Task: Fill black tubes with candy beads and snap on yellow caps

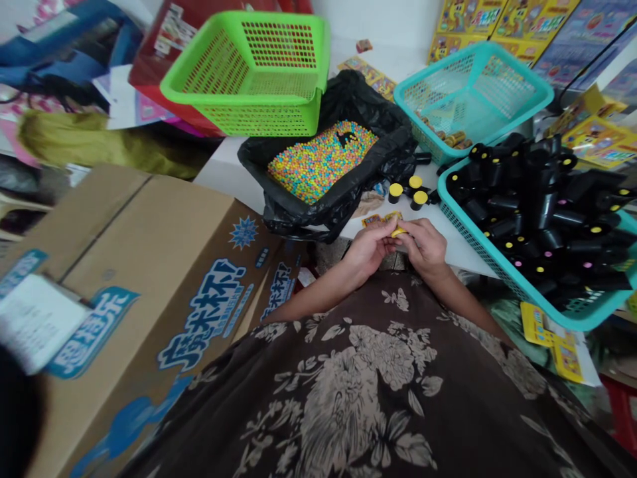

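Yellow piece (397,232) at the near edge of the white table (462,247), with a green basket (239,99) far left and yellow boxes (522,20) stacked far right, is pinched between my left hand (369,247) and right hand (424,244), both curled closed.

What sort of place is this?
Likely a small packing or assembly workspace, judging by the loose coloured balls, the heaped black containers and the large printed carton.
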### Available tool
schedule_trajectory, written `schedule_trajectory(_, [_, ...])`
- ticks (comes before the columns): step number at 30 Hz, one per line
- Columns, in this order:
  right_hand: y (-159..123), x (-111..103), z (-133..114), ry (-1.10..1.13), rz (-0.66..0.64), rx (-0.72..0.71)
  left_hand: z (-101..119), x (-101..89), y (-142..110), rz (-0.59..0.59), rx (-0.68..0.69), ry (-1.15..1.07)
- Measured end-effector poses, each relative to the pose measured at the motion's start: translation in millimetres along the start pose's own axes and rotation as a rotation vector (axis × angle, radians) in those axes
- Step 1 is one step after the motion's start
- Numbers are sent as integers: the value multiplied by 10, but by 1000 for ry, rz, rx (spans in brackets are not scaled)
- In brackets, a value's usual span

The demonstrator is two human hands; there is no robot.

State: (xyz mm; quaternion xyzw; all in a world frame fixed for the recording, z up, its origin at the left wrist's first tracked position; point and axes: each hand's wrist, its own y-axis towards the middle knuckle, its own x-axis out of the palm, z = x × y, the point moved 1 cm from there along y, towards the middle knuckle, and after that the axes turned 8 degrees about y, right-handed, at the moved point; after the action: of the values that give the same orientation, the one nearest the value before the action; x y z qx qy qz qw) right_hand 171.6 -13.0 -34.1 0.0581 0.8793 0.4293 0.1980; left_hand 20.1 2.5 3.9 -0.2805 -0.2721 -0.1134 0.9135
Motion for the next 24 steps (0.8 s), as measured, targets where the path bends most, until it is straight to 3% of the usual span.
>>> schedule_trajectory(6, [-30, -9, 35, 84, 0, 194, 15, -35, 8, 5, -61, -26])
schedule_trajectory(13, [-28, 7, 24, 33, 71, 37, 0, -29, -9, -19, -72, 21])
schedule_trajectory(20, [-5, 1, -17, -7, -20, 83, -3, -8, -20, -4, -21, 0])
schedule_trajectory(24, [16, -1, -13, 78, 15, 81, 10, -27, -20, -15, -29, 1])
